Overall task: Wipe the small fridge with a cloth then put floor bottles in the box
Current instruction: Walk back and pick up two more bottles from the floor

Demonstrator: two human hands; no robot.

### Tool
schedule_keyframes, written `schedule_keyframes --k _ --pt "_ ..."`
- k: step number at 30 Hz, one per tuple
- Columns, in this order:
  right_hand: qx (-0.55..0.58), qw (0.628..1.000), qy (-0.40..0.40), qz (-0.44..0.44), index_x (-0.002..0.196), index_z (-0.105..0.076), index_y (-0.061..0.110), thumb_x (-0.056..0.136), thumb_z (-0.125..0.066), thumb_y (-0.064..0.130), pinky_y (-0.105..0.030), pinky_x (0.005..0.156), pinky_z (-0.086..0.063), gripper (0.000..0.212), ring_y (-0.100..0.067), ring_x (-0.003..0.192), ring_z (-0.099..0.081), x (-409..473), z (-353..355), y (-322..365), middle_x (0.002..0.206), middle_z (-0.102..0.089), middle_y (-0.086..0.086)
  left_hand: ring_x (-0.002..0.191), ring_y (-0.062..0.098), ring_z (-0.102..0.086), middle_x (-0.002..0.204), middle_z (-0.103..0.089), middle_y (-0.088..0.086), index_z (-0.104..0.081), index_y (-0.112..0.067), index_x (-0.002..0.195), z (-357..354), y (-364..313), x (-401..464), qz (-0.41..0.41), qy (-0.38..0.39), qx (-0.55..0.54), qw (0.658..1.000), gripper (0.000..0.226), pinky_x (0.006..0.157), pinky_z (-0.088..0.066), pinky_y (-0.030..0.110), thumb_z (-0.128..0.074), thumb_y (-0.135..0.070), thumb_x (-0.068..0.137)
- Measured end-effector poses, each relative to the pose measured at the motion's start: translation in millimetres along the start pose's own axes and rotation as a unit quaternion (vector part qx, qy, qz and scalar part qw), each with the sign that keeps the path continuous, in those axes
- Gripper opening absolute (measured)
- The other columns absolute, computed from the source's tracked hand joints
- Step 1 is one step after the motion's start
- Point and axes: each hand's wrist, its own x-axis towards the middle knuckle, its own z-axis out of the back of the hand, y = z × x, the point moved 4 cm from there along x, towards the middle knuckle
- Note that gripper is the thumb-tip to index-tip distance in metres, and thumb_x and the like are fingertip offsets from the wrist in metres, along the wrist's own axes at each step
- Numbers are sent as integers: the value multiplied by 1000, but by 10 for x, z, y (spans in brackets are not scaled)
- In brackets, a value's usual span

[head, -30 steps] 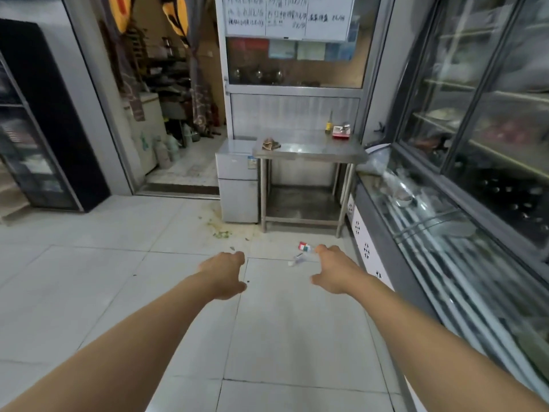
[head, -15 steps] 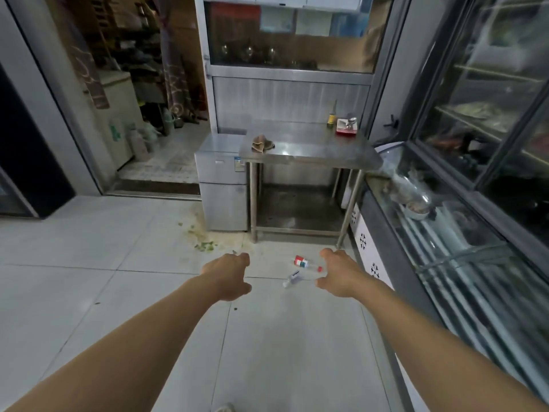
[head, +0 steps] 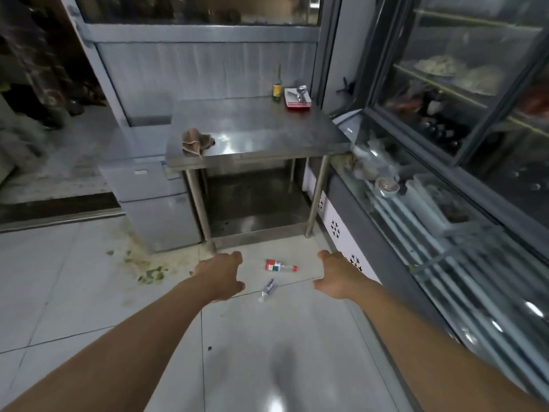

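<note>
- The view has closed in on the bench (head: pixel 267 135) since a second ago; the cloth (head: pixel 196 141) lies on it, untouched, so wiping probably comes next.
- Left hand (head: pixel 221 276) and right hand (head: pixel 337 276) hang loosely curled, empty.
- Two floor bottles (head: pixel 279 266) lie between them; the small fridge (head: pixel 154 200) stands beside the bench.

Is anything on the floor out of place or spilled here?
Yes. Two small bottles lie on their sides on the tiles between the hands: a red-capped bottle and a clear bottle. Green scraps with a smeared stain lie beside the small fridge.
</note>
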Motion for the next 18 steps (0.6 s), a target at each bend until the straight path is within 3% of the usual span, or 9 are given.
schedule_keyframes --k 8,18 --pt "6 999 42 -12 143 -26 14 89 -61 31 -33 98 -40 67 -30 126 -43 1597 77 -150 137 -37 -14 117 23 -52 132 -51 6 -35 -18 137 -50 21 1506 6 43 -5 999 57 91 -43 34 -58 -37 88" --pt "-13 990 140 13 139 -30 10 89 -58 27 -33 91 -44 60 -30 118 -48 3736 -349 -460 127 -44 -15 120 21 -51 135 -51 2 -36 -20 137 -551 98 3410 67 87 -71 991 57 96 -41 35 -60 -35 87"
